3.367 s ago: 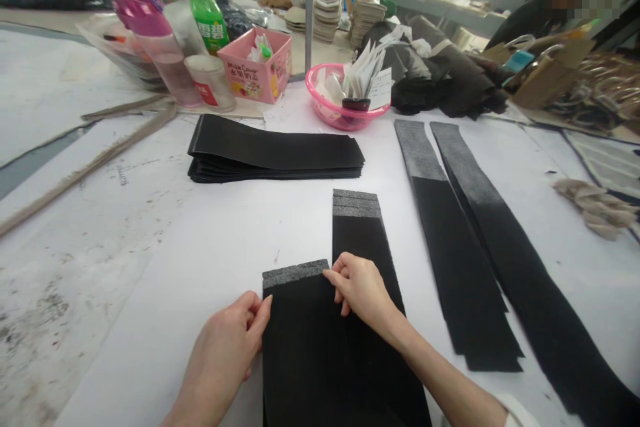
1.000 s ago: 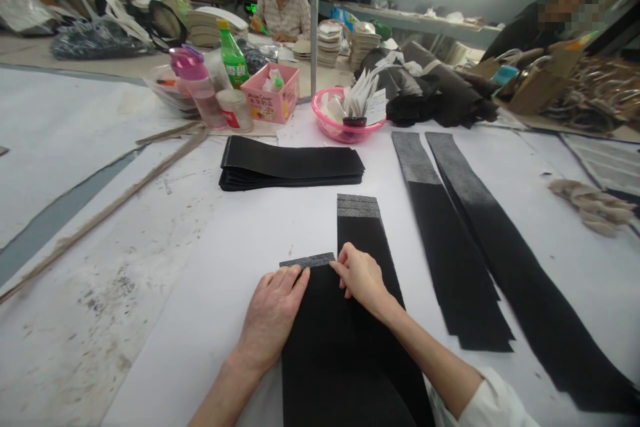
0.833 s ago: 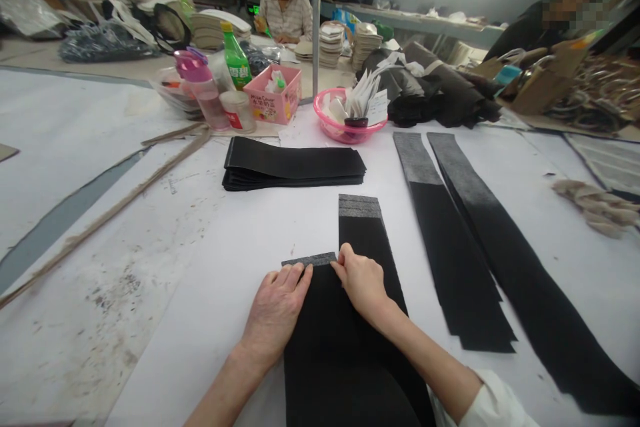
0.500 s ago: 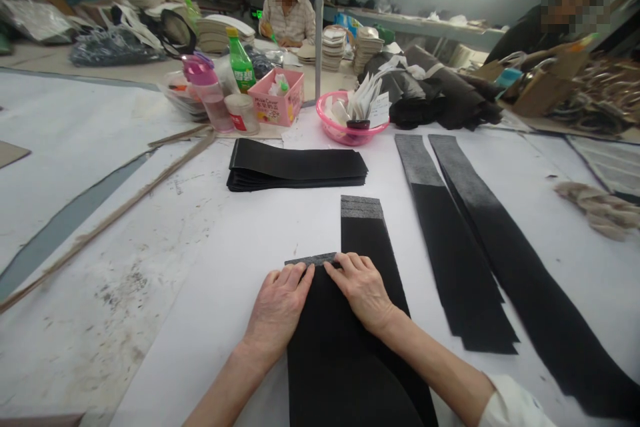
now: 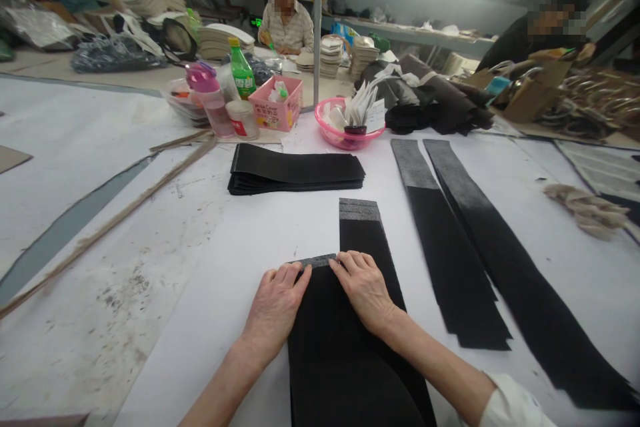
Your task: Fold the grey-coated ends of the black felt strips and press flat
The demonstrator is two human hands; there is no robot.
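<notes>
My left hand (image 5: 276, 307) and my right hand (image 5: 364, 285) grip the far end of a wide black strip (image 5: 340, 367), one at each corner. Thumbs and fingers pinch its edge, where a narrow grey fuzzy band shows between them. Beneath it and to the right lies another black strip (image 5: 357, 237) with a grey far end marked by crosswise lines. Two more long strips, a shorter one (image 5: 450, 260) and a longer one (image 5: 530, 280), lie to the right, grey at their far ends. A folded stack of black strips (image 5: 297, 170) rests beyond my hands.
A pink basin (image 5: 350, 140) with papers, a pink box (image 5: 277, 110), a green bottle (image 5: 243, 70) and a purple-lidded bottle (image 5: 213, 103) stand at the back. A crumpled cloth (image 5: 585, 210) lies at right. Other people sit or stand beyond the white table (image 5: 225, 267).
Both hands keep their pinch on the strip's end, with my right hand shifted very slightly. The whole view has shifted a little; the strips and stack stay in place.
</notes>
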